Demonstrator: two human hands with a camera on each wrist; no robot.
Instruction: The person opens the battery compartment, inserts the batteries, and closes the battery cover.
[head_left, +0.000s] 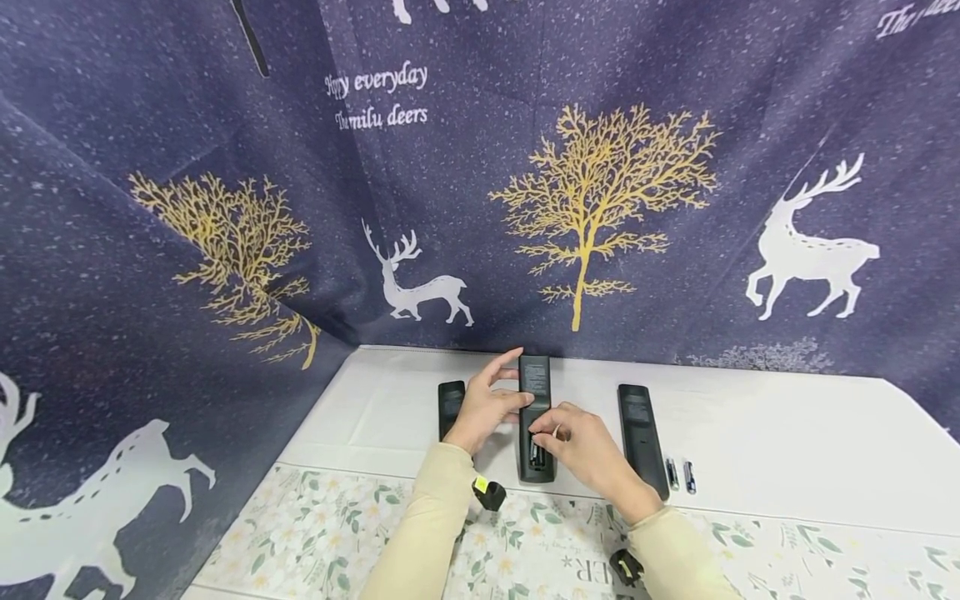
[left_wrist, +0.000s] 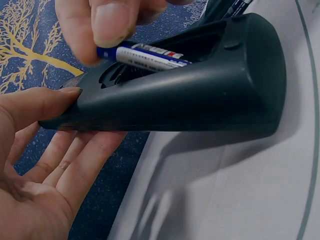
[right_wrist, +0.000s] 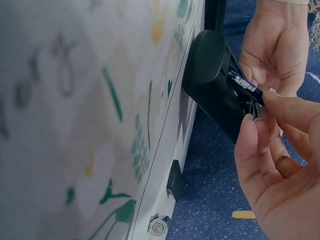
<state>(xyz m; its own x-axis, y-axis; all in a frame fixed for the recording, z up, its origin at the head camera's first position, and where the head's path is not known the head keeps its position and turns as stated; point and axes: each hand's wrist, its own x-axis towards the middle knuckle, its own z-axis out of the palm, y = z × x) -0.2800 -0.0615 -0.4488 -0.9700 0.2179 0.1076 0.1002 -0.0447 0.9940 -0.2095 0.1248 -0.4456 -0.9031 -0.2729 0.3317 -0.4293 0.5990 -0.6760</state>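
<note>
A black remote control [head_left: 535,379] lies back side up in the middle of the white table, its battery compartment uncovered. My left hand [head_left: 486,407] holds its far part, thumb on top and fingers beneath, as the left wrist view shows. A blue and white battery [left_wrist: 150,56] slants out of the compartment, one end raised. My right hand [head_left: 588,446] pinches around that raised end, the forefinger on the battery [right_wrist: 244,86] and the thumb by the compartment's edge. How much lies inside the compartment is partly hidden.
One more black remote [head_left: 451,406] lies to the left, partly behind my left hand. A third remote [head_left: 640,429] is on the right, with two batteries, a near one [head_left: 672,474] and a farther one [head_left: 690,477], beside it. A patterned curtain [head_left: 465,208] hangs behind the table.
</note>
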